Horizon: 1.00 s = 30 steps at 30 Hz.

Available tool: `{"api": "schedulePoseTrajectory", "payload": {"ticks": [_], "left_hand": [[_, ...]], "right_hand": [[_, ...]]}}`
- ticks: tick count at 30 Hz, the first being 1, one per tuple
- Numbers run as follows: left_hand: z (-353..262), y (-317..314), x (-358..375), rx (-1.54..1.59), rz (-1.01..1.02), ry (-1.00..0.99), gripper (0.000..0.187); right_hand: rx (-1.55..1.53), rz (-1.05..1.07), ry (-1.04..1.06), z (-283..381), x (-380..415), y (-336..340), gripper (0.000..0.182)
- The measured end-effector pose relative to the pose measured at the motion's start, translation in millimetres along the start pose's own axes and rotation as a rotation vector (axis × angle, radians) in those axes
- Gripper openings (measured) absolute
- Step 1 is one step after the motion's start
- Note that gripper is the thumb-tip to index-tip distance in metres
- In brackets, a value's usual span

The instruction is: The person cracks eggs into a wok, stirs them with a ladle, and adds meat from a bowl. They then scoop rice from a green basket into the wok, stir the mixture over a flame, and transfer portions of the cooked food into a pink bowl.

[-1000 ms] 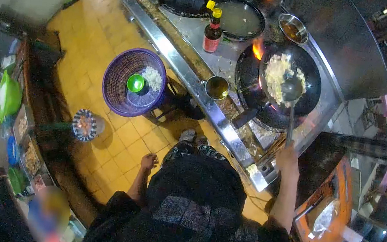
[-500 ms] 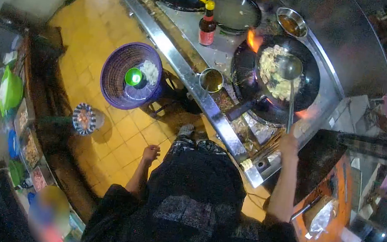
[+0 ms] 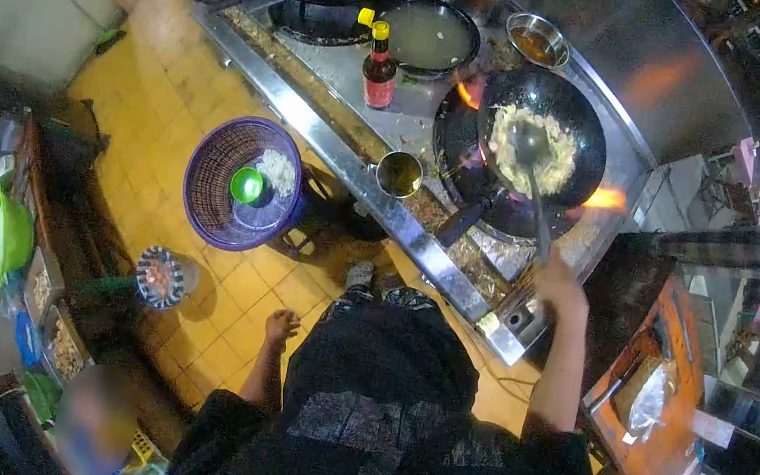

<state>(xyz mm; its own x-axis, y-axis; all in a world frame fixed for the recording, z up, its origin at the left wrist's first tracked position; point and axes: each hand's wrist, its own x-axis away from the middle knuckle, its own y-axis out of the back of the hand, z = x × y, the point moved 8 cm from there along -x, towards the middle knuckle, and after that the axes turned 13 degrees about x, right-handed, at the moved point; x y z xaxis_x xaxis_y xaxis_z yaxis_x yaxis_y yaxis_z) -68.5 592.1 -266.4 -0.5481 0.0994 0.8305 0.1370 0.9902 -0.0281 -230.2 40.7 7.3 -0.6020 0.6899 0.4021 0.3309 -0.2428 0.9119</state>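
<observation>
My right hand (image 3: 559,284) is wrapped round the handle of a metal ladle (image 3: 540,213). The ladle's bowl rests among pale, chopped food (image 3: 554,146) inside a black wok (image 3: 589,122). Orange flames (image 3: 605,198) show at the wok's lower right and upper left. My left hand (image 3: 283,324) hangs over the yellow floor, its fingers loosely curled and apart, with nothing in it. Left of the wok, a metal cup of liquid (image 3: 400,173) sits at the stove's front edge, and a red-labelled bottle with a yellow cap (image 3: 378,78) stands upright.
A purple basket (image 3: 206,145) holds a green bowl (image 3: 246,185) and white food. Behind the bottle is a pan of cloudy liquid (image 3: 429,36); a bowl of brown liquid (image 3: 537,42) sits behind the wok. A blurred person (image 3: 94,421) is at the lower left.
The ladle's bowl has moved left and slightly down within the food, with my right hand shifting slightly left and down. The view has shifted, and the flame at the wok's right looks larger.
</observation>
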Motion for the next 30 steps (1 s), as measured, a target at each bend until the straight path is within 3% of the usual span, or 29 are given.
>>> {"api": "schedulePoseTrajectory", "payload": {"ticks": [1, 3, 4, 5, 6, 9, 11, 12, 13, 15, 17, 19, 20, 21, 22, 25, 27, 28, 30], "left_hand": [[-5, -1, -2, 0.02, 0.023, -0.006, 0.016], [-20, -6, -7, -0.047, 0.039, 0.001, 0.015], [-28, -8, -9, -0.113, 0.055, 0.0, 0.015], [-36, -11, -9, -0.102, 0.058, -0.007, 0.015], [-46, -12, -9, 0.001, 0.052, -0.07, 0.015], [-31, -5, -18, 0.099, 0.061, -0.07, 0.017], [-13, -2, -33, 0.086, 0.111, 0.013, 0.02], [-17, -4, -21, -0.108, 0.078, -0.015, 0.019], [-18, -2, -19, -0.103, 0.077, -0.017, 0.019], [-8, 6, -17, -0.02, 0.005, 0.077, 0.021], [2, 12, -17, 0.034, -0.028, 0.02, 0.022], [7, 16, -8, -0.113, 0.018, 0.055, 0.024], [21, 17, -15, -0.068, 0.041, 0.153, 0.023], [25, 23, -14, -0.068, 0.038, 0.154, 0.023], [21, 24, -15, -0.112, 0.048, 0.123, 0.022], [13, 22, -14, -0.054, -0.016, 0.012, 0.02], [-1, 16, 6, 0.089, -0.056, 0.001, 0.021], [-5, 14, 12, 0.041, -0.054, -0.014, 0.021], [0, 13, 18, 0.062, -0.058, -0.022, 0.022]], "right_hand": [[0.047, -0.026, 0.1, -20, -27, -38, 0.032], [0.108, 0.088, -0.074, -16, -36, -33, 0.031], [0.082, -0.002, -0.237, -20, -38, -46, 0.031], [0.086, -0.014, -0.232, -25, -33, -58, 0.031], [0.268, -0.038, -0.107, -6, -17, -41, 0.032], [0.251, 0.092, -0.061, 24, 6, 28, 0.039], [-0.219, 0.128, -0.144, -10, -21, 7, 0.045], [-0.053, 0.057, -0.168, -16, -31, -13, 0.047], [-0.051, 0.053, -0.164, -4, -23, -8, 0.047], [0.341, 0.135, 0.022, 19, -14, -14, 0.051], [0.681, 0.127, 0.258, 24, -11, -26, 0.055], [-0.029, 0.3, -0.121, 23, 7, 33, 0.051], [-0.191, 0.179, -0.333, 2, -3, 17, 0.051], [-0.191, 0.182, -0.331, -11, -21, -21, 0.051], [0.159, 0.283, -0.075, -10, -45, -65, 0.053], [0.085, -0.093, -0.119, 0, -25, -53, 0.06], [-1.448, 0.415, -0.295, 36, 18, -45, 0.061], [-1.444, 0.426, -0.291, 44, 25, -55, 0.061], [-1.532, 0.238, -0.228, 45, 28, -61, 0.057]]}}
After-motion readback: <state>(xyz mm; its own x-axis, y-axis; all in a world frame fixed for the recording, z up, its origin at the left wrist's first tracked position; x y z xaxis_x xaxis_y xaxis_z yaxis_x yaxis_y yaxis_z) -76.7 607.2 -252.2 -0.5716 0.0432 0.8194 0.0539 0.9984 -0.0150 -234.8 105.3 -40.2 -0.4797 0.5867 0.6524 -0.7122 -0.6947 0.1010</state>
